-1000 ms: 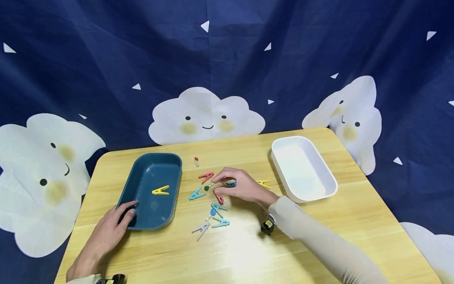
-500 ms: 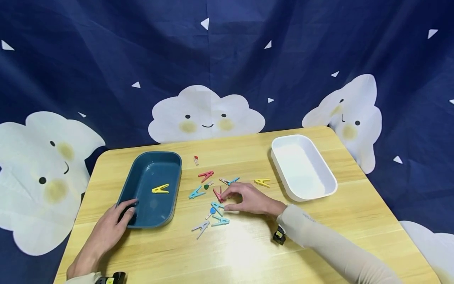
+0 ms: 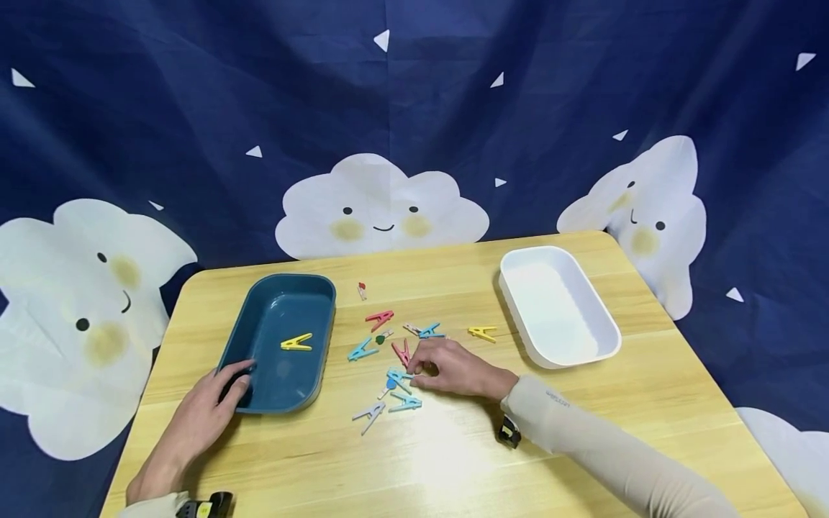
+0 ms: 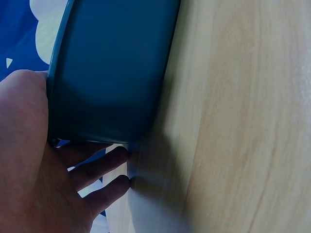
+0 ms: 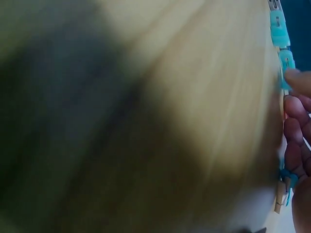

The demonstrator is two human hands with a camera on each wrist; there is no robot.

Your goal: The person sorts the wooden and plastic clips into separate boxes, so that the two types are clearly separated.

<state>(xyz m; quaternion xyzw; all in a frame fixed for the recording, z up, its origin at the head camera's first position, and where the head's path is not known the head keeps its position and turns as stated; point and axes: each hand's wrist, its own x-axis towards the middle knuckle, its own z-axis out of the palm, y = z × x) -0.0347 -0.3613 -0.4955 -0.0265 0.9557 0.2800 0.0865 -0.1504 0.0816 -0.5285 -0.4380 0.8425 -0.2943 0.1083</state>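
Note:
My left hand (image 3: 197, 417) holds the near left corner of the dark teal tray (image 3: 327, 338), with fingertips over its rim; in the left wrist view other fingers spread beneath the tray wall (image 4: 112, 73). A yellow clothespin (image 3: 296, 342) lies inside. At mid-table my right hand (image 3: 456, 368) has its thumb and forefinger together at the end of a light blue clothespin (image 3: 398, 377), apparently pinching it. In the right wrist view the thumb touches that clothespin (image 5: 286, 59). Close by lie a pink clothespin (image 3: 401, 352) and another light blue clothespin (image 3: 406, 402).
A white tray (image 3: 609, 334) stands at the right. Scattered between the trays are a pale lilac clothespin (image 3: 370, 414), a red clothespin (image 3: 380, 319), a blue clothespin (image 3: 430, 331), a yellow clothespin (image 3: 482, 332) and small wooden pegs, one red-topped (image 3: 362, 291). A cloud-patterned curtain hangs behind.
My right hand has moved from around the pink clothespin toward me to the light blue one, and its thumb and forefinger have closed together. The left hand stays on the teal tray.

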